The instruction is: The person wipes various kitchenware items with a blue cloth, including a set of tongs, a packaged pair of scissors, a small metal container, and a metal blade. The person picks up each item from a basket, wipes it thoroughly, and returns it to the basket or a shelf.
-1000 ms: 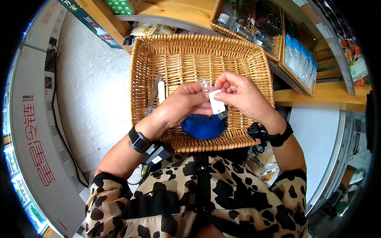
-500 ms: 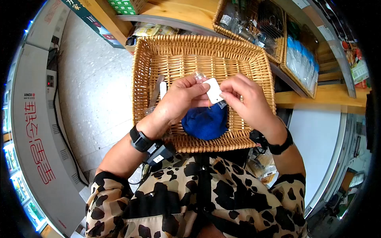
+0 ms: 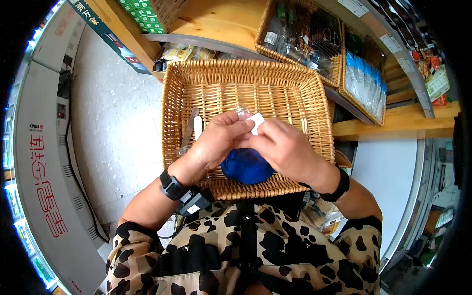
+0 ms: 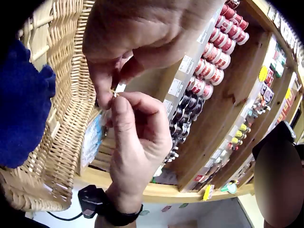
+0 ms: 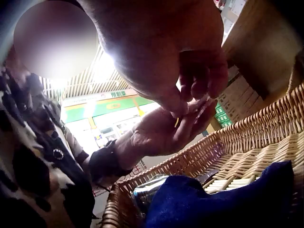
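Both hands are together over a wicker basket [image 3: 246,69] in the head view. My left hand [image 3: 215,137] pinches a small white tag [image 3: 256,122], with a bit of clear crinkled plastic [image 3: 241,112] at its fingertips. The right hand [image 3: 290,150] meets it from the other side, its curled fingers covering the tag's lower part. In the left wrist view, the right thumb and index finger [image 4: 124,121] pinch at a tiny yellowish cord [image 4: 114,91] by the left fingertips. Below the hands lies a bunched blue cloth item [image 3: 247,167] in the basket.
A white stick-like piece [image 3: 197,128] and a greyish strip [image 3: 190,129] lie along the basket's left side. Beyond the basket, a wooden shelf [image 3: 216,24] holds baskets of packaged goods [image 3: 364,83]. A long white cooler [image 3: 46,162] stands at left.
The right hand has closed in on the tag and now covers much of it; its fingers had been at the tag's edge. The tag has turned in the left fingers.
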`<action>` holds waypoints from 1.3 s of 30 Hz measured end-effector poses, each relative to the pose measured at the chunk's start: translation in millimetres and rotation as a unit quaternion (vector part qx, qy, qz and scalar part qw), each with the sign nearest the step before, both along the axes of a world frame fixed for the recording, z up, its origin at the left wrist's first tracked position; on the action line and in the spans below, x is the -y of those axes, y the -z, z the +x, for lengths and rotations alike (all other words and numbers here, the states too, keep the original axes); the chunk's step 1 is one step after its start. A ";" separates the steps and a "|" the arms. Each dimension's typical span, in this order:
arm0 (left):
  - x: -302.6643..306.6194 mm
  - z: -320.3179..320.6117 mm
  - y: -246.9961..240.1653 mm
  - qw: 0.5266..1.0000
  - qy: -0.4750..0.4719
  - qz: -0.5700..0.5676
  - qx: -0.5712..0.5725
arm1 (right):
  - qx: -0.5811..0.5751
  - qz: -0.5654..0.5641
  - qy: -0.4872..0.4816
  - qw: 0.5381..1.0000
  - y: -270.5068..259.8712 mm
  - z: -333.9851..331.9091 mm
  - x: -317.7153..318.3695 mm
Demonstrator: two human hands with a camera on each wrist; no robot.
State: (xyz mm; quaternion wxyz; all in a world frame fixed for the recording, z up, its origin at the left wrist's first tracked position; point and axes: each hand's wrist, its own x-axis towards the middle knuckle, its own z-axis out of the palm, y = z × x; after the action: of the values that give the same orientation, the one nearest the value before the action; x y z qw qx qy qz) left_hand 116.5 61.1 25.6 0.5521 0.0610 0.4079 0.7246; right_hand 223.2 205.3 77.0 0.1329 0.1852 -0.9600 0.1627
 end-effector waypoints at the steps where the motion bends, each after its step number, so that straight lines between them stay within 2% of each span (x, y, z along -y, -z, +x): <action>1: -0.3 3.1 -6.0 1.000 -0.012 -0.019 0.003 | 0.024 -0.057 0.038 0.997 -0.6 -0.6 1.4; 2: 0.7 3.6 -5.6 1.000 -0.005 -0.027 -0.012 | 0.022 -0.115 0.050 0.992 5.6 -2.3 -1.8; 4: 1.9 3.4 -4.6 0.998 0.009 -0.041 -0.043 | 0.102 -0.184 0.124 0.970 -0.8 -7.0 -8.5; 8: 1.6 6.6 -5.1 0.997 0.021 -0.027 -0.068 | 0.166 -0.313 0.151 0.923 3.2 -9.0 -11.7; 11: 2.3 6.6 -4.1 0.997 0.022 -0.021 -0.066 | 0.177 -0.358 0.144 0.905 13.5 -9.0 -13.6; 15: 3.4 6.2 -3.7 0.996 0.028 -0.023 -0.078 | 0.257 -0.474 0.183 0.822 17.9 -9.8 -14.2; 18: 3.3 5.8 -6.8 0.995 0.023 -0.022 -0.091 | 0.341 -0.513 0.189 0.765 15.6 -9.6 -18.0; 21: 2.8 5.2 -5.2 0.994 0.016 -0.020 -0.103 | 0.337 -0.514 0.176 0.769 20.1 -8.7 -20.9; 27: 0.8 5.6 -0.5 0.986 0.028 -0.014 -0.162 | 0.336 -0.551 0.170 0.745 18.8 -9.6 -20.0; 32: 5.8 3.3 -2.1 0.982 0.052 0.002 -0.183 | 0.389 -0.615 0.146 0.670 16.1 -7.7 -22.2; 34: 12.1 0.3 -3.2 0.979 0.077 -0.005 -0.188 | 0.423 -0.584 0.133 0.680 16.3 -8.2 -23.2; 35: 17.7 -4.3 -0.7 0.975 0.073 -0.012 -0.210 | 0.430 -0.558 0.126 0.699 13.1 -10.1 -23.6; 37: 36.9 -20.4 -17.6 0.968 -0.002 -0.042 -0.248 | 0.441 -0.507 0.114 0.732 1.9 -13.1 -24.4; 39: 60.6 -40.6 -15.5 0.967 -0.087 -0.057 -0.231 | 0.422 -0.464 0.111 0.771 -3.7 -20.7 -28.8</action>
State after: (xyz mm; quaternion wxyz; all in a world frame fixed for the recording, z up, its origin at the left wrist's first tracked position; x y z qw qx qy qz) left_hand 75.9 0.4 41.2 0.3806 0.1592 0.5688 0.7115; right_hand 202.5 234.1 80.7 -0.1984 -0.0937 -0.7415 0.6341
